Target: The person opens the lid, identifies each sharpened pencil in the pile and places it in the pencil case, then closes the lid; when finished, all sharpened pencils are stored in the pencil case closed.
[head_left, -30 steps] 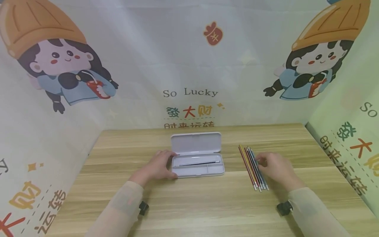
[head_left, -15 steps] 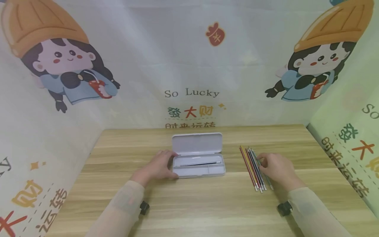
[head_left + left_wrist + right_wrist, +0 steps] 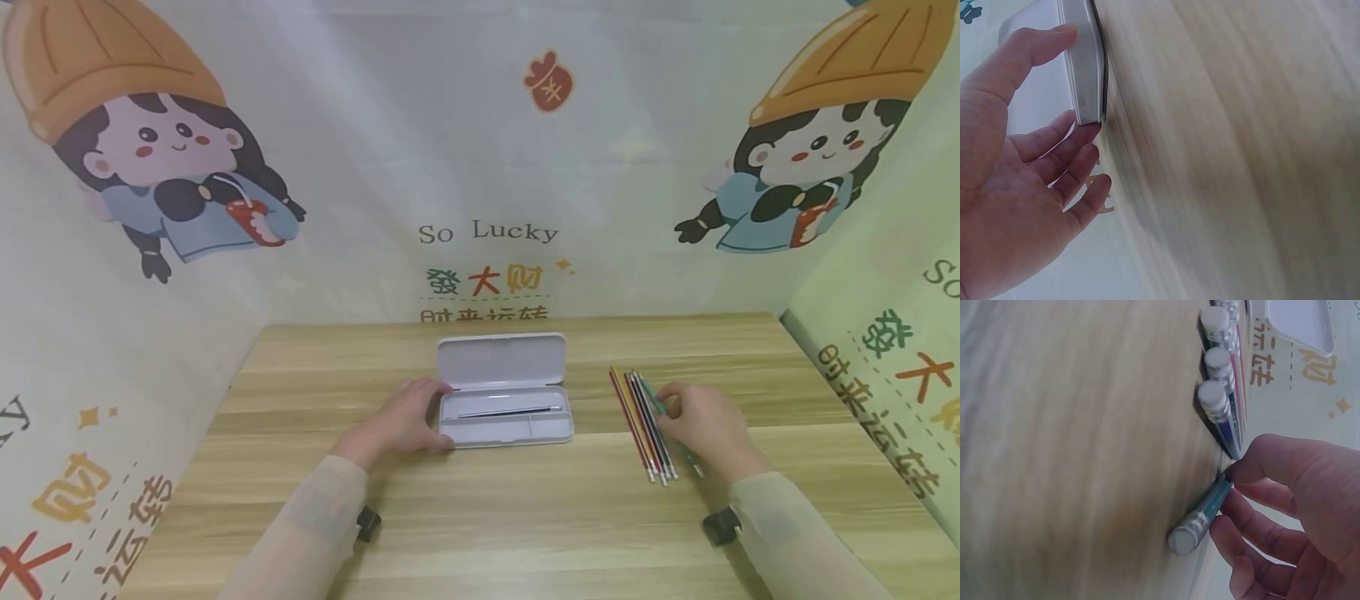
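A pale pencil case (image 3: 491, 433) lies open on the table, its lid tilted back and a dark pencil (image 3: 513, 411) in its rear compartment. My left hand (image 3: 397, 425) holds the case's left end, thumb at the front side and fingers around the far corner, as the left wrist view confirms. To the right, my right hand (image 3: 711, 429) pinches a green pencil (image 3: 1210, 503) between thumb and fingers. Its white-eraser end points toward me, angled away from the row of several other pencils (image 3: 643, 425) in red, yellow and dark colours. Part of the green pencil is hidden behind my fingers.
The wooden table (image 3: 525, 525) reaches back to a printed cloth wall (image 3: 360, 167), with cloth also along both sides. A small black device (image 3: 722, 527) sits at the right wrist, and another (image 3: 367, 523) at the left.
The green pencil has shifted right and turned away from the other pencils, pinched in my right hand. My left hand stays at the case.
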`<state>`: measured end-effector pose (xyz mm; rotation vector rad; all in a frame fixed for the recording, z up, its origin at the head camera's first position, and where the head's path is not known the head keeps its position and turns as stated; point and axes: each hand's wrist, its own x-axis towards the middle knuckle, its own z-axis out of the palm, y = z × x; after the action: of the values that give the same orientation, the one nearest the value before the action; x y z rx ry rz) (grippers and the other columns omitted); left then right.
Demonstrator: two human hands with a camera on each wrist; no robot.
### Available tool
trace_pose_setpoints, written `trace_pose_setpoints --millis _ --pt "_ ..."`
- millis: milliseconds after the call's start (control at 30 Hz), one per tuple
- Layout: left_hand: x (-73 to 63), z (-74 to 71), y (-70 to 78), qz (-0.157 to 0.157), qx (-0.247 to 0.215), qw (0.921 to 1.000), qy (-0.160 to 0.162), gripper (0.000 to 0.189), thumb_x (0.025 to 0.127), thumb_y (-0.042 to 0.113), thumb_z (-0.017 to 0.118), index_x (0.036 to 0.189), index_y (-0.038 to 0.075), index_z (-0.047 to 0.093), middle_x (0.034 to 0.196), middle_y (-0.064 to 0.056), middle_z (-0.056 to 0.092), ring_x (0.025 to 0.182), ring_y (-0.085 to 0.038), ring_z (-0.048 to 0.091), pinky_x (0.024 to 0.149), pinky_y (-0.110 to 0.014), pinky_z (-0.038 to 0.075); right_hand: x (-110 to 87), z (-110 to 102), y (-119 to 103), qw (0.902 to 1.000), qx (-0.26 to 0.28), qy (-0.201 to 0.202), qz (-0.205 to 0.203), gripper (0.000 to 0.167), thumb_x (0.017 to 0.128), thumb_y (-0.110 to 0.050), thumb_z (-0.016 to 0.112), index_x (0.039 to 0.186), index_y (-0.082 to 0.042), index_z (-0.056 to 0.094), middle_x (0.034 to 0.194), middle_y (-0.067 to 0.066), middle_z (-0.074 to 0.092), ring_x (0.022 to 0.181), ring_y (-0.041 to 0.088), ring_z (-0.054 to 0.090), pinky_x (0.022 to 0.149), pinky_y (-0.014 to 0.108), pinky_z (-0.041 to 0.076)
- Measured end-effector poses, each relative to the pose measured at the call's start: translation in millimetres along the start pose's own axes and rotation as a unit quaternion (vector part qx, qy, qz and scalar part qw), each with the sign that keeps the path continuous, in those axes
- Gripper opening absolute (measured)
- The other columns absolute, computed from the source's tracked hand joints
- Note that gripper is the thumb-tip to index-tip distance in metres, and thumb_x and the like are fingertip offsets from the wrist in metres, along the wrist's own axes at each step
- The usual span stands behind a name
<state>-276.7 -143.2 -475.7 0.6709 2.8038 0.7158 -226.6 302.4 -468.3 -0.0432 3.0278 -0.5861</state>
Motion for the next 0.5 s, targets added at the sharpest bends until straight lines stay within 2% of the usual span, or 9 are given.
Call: trace_pose_setpoints --millis 200,500 --pt "-1.9 -1.1 0.5 0.000 0.003 1.0000 0.000 0.086 0.071 0.031 0.091 0.143 0.002 0.054 0.143 -0.017 0.058 0.132 -0.033 0.049 0.118 -0.048 0.041 0.2 -1.5 -0.1 0.9999 0.009 0.011 0.005 0.046 0.087 -0.024 0.077 0.126 -0.002 0.067 0.097 0.012 0.077 0.063 0.014 0.063 0.048 0.030 0.049" --pt "-3.2 -2.7 2.8 0.000 -0.003 1.0000 -0.001 0.086 0.071 0.030 0.091 0.143 0.002 0.053 0.144 -0.017 0.058 0.133 -0.034 0.048 0.119 -0.049 0.041 1.9 -3.4 -3.6 0.9993 0.007 0.030 -0.021 0.044 0.088 -0.022 0.073 0.129 -0.007 0.067 0.095 0.007 0.077 0.064 0.013 0.062 0.047 0.030 0.046"
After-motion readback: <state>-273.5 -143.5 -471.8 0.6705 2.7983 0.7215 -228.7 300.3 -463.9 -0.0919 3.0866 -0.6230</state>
